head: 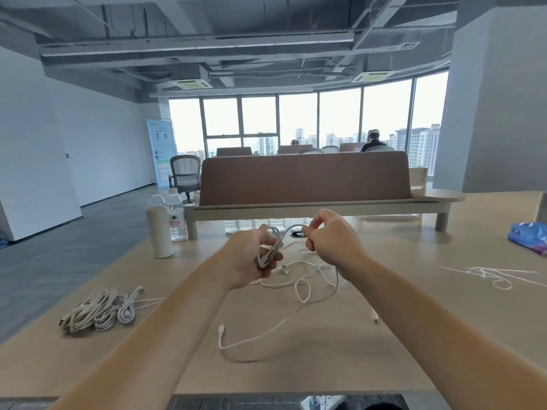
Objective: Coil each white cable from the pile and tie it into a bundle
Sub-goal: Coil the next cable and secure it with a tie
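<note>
My left hand (251,255) grips a small coil of white cable (270,247) above the table's middle. A strand arcs from the coil to my right hand (331,241), which pinches it between thumb and fingers. The rest of that cable hangs down from my right hand. Below the hands lie loose white cables (302,285) in a tangle, one end with a plug (221,329) stretched toward me. Several tied cable bundles (100,310) lie together at the left of the table.
A beige cylinder bottle (159,232) and water bottles (176,214) stand at the back left. White ties (491,275) lie at the right, beyond them a blue bag (529,236). A brown divider panel (305,179) on a shelf closes off the wooden table (414,335) at the back.
</note>
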### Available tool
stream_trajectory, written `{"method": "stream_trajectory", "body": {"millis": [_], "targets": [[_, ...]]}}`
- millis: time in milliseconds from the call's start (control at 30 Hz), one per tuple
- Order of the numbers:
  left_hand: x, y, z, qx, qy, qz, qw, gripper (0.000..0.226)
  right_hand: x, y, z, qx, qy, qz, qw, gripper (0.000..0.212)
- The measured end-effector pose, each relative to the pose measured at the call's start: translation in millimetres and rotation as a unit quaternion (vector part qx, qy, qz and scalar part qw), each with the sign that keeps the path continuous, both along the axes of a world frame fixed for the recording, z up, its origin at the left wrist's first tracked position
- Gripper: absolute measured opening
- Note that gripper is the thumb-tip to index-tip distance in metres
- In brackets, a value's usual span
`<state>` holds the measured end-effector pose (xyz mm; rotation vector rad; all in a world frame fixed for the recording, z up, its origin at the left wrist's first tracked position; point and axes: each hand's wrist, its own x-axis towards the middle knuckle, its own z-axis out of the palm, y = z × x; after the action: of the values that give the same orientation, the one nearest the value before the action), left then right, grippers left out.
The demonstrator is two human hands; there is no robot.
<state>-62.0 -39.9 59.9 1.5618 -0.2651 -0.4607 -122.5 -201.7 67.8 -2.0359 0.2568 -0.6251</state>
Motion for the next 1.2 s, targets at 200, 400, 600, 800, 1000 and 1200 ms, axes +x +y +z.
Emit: {"method": "stream_trajectory", "body": {"millis": [200, 400, 600, 800, 1000, 1200], "targets": [[2, -4, -6, 0.005, 0.019, -0.006, 1.0, 0.04, 5, 13, 3, -0.052, -0.027, -0.011, 0.998, 0.015], [1, -5, -9, 0.01, 0.009, 0.001, 1.0, 0.036, 0, 29, 14, -0.109, 0.03, 0.05, 0.992, 0.011], [-1, -3, -10, 0.006, 0.035, 0.002, 0.999, 0.037, -3, 32, 14, -0.148, 0.037, 0.103, 0.983, 0.019], [-3, -4, -7, -0.025, 0.05, -0.011, 0.998, 0.04, -4, 38, 6, -0.179, -0.003, 0.077, 0.981, 0.009], [-3, -3, -4, -0.063, 0.05, -0.035, 0.996, 0.051, -10, 43, 10, -0.191, 0.005, 0.102, 0.976, 0.017], [-3, 1, -4, -0.066, 0.019, -0.01, 0.998, 0.031, -14, 43, 11, -0.219, 0.04, 0.157, 0.962, 0.022]]}}
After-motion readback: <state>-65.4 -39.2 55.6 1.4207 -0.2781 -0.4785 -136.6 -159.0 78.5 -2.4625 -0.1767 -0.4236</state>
